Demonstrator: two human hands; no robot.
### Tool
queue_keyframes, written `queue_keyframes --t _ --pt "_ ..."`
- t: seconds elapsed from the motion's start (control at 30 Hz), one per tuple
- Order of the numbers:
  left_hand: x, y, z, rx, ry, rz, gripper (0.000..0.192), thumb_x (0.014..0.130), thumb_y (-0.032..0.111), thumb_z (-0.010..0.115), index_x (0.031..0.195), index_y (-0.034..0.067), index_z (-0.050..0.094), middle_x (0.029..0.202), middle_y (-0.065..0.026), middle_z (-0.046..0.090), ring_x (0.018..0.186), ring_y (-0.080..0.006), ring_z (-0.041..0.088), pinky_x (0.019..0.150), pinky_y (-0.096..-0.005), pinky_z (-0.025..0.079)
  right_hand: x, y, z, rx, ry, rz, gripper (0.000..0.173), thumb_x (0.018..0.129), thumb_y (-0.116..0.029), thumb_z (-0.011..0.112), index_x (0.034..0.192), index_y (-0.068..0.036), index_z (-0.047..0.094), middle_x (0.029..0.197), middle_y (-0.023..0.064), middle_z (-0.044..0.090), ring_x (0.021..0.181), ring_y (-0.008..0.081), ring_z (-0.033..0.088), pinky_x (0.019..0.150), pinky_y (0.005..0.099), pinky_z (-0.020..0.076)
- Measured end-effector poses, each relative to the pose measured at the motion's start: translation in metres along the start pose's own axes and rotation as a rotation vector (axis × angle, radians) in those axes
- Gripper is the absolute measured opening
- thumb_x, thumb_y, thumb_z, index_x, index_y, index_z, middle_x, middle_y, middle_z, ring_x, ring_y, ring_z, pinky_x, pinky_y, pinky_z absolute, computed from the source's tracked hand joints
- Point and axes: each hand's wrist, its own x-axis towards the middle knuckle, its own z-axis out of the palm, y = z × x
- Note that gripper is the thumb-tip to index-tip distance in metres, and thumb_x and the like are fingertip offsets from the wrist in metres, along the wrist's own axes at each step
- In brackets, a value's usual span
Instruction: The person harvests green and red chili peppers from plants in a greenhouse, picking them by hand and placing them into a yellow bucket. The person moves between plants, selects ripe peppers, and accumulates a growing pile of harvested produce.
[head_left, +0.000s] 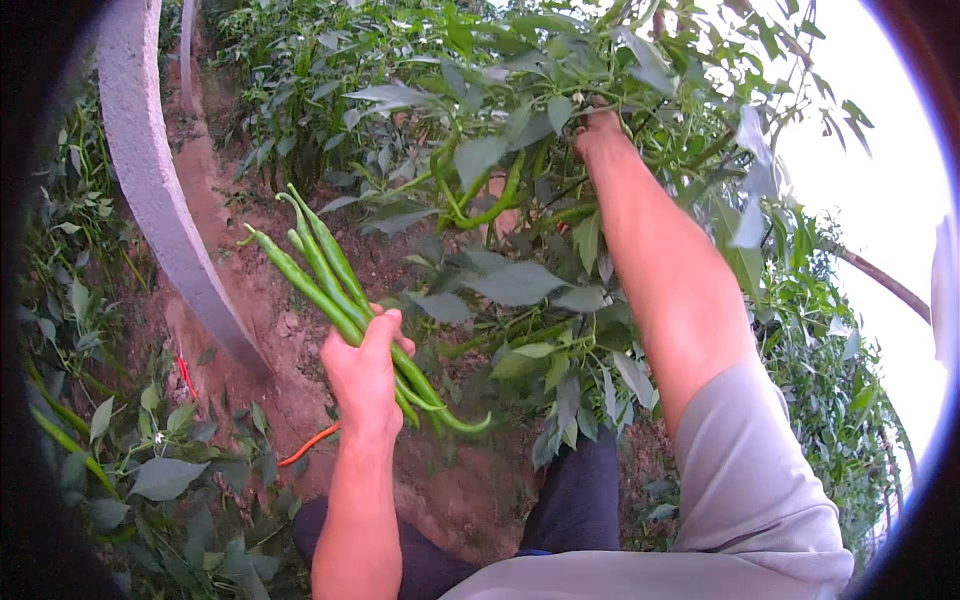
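My left hand (369, 366) is closed around a small bunch of long green chili peppers (324, 271). Their stems point up and away, and the curved tips stick out below my fist. My right arm stretches up into a leafy pepper plant (517, 281). Leaves partly cover my right hand (600, 135), so its fingers and whatever they may touch are hidden. Left of that hand, curved green peppers (495, 206) hang among the leaves.
A pale concrete post (161, 165) rises from the dirt path (240, 300) on the left. A red chili (186, 377) and an orange-red chili (309, 444) are low on the left. More pepper plants (165, 480) grow at lower left. A thin pole (885, 279) slants at right.
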Motion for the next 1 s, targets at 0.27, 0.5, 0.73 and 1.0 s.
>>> queue_keyframes --t 0.27,0.5,0.73,1.0 --pt "0.000 -0.004 0.003 -0.004 -0.008 -0.002 0.018 0.090 0.007 0.071 0.103 0.002 0.060 0.085 -0.0042 0.062 0.064 -0.0147 0.061 0.062 -0.0312 0.051 0.002 0.003 -0.027 0.058 0.002 -0.062 0.032 0.104 -0.031 0.044 0.115 -0.009 0.064 0.106 0.0109 0.066 0.092 0.0289 0.060 0.086 0.0576 0.0454" --pt "0.002 -0.008 0.003 -0.013 -0.007 0.021 0.017 0.091 0.010 0.071 0.102 0.006 0.058 0.079 -0.0030 0.059 0.063 -0.0158 0.060 0.058 -0.0313 0.050 -0.015 0.017 -0.058 0.120 -0.040 -0.103 0.032 0.104 -0.030 0.045 0.116 -0.007 0.064 0.107 0.0115 0.066 0.093 0.0290 0.061 0.086 0.0555 0.0460" --pt "0.001 -0.011 0.007 -0.011 0.000 0.019 0.017 0.091 0.010 0.070 0.101 0.006 0.058 0.077 -0.0033 0.059 0.061 -0.0157 0.060 0.057 -0.0313 0.050 -0.033 0.028 -0.087 0.149 -0.060 -0.127 0.031 0.104 -0.028 0.046 0.117 -0.006 0.065 0.107 0.0122 0.067 0.094 0.0292 0.062 0.086 0.0534 0.0466" --pt "-0.001 -0.010 0.005 -0.011 -0.003 0.019 0.018 0.091 0.009 0.070 0.103 0.005 0.057 0.078 -0.0038 0.059 0.062 -0.0159 0.060 0.057 -0.0316 0.051 -0.043 0.034 -0.094 0.170 -0.063 -0.143 0.031 0.104 -0.027 0.047 0.117 -0.005 0.065 0.108 0.0129 0.068 0.094 0.0293 0.063 0.086 0.0510 0.0473"
